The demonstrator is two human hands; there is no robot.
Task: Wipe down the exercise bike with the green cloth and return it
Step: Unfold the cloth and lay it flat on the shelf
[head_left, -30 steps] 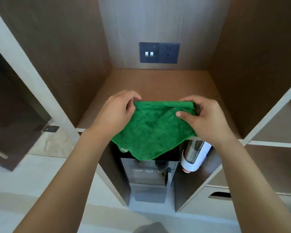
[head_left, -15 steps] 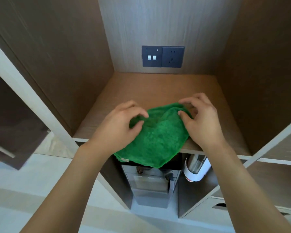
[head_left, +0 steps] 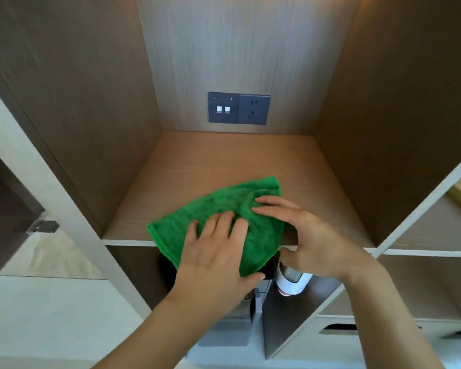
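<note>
We had the green cloth [head_left: 218, 222] down on the wooden shelf [head_left: 224, 161] in the centre of the frame, its near corner drooping over the shelf's front edge. A second before, we were holding it up by its top edge, pinched in both hands above the shelf; half a second before, it was only just landing, bunched between curled fingers. Now it lay spread and flatter, its far corner reaching toward the back of the niche.

Our left hand [head_left: 218, 257] rested on the cloth at lower centre, fingers spread and palm down, with the thumb hooked under the hanging corner rather than gripping it. Our right hand [head_left: 301, 235] lay just to the right of it, fingers extended and pressing the cloth's right side; no fold was pinched there that we could see. The two hands sat close together, nearly touching, both open on the fabric.

We judged this to be the return step nearly finished: the cloth was back on the shelf, and what remained seemed to be smoothing it and letting go. The overhanging corner looked liable to drag the cloth off the edge unless pushed further in.

Compared with earlier, the grey switch and socket plate [head_left: 238, 108] sat lower in the frame, and the white canister [head_left: 290, 283] below the shelf was more hidden by our right wrist.
</note>
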